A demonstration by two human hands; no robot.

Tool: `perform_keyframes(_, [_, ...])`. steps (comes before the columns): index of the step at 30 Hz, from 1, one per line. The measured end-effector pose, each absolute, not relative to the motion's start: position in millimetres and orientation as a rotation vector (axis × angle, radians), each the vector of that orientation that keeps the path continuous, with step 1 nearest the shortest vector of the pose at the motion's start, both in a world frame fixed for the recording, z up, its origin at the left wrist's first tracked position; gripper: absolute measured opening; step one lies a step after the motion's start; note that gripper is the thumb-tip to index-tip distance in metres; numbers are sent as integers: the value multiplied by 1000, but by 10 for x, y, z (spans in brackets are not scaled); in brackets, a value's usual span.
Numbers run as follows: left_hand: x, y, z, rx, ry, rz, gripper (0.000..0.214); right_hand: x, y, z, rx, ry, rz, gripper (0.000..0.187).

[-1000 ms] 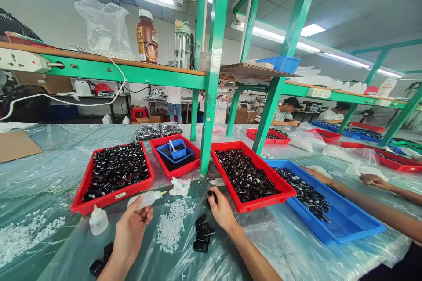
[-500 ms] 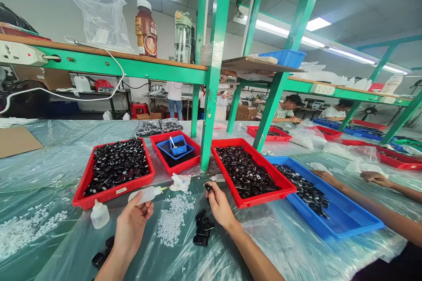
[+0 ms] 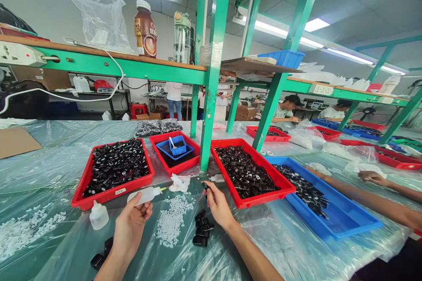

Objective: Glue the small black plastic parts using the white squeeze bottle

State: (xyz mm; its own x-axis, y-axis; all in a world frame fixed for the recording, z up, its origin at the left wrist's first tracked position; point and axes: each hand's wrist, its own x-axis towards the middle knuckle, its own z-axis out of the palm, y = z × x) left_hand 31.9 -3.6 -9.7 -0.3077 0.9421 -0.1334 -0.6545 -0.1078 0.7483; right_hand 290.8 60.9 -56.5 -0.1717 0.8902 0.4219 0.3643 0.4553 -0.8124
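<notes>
My left hand is closed around a translucent squeeze bottle, its thin yellowish tip pointing right. Between the fingertips of my right hand is a small glossy black plastic part, partly covered by the fingers. Just left of that hand, several black parts lie in a short column on the plastic-covered table. Small white pieces are spread between my two hands, with a crumpled white tissue above them. A second squeeze bottle stands upright left of my left hand.
Red trays of black parts stand at left and right; another red tray holds small blue trays. Right of them is a blue tray, with other people's arms beyond. A green post rises ahead.
My right hand has tilted the black part slightly and shifted a little left. My left hand keeps the bottle almost in place. At right, another person's arm has moved over the blue tray's edge.
</notes>
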Motion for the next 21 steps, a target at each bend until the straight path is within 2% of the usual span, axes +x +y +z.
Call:
perform_keyframes(10, [299,-36,-130,473,856,1698,32,2899,605,-562,-996,-1713,765,42])
perform_keyframes(21, [304,-21,-157,489,861,1694,28,2901,604,-546,-992,-1724,694,35])
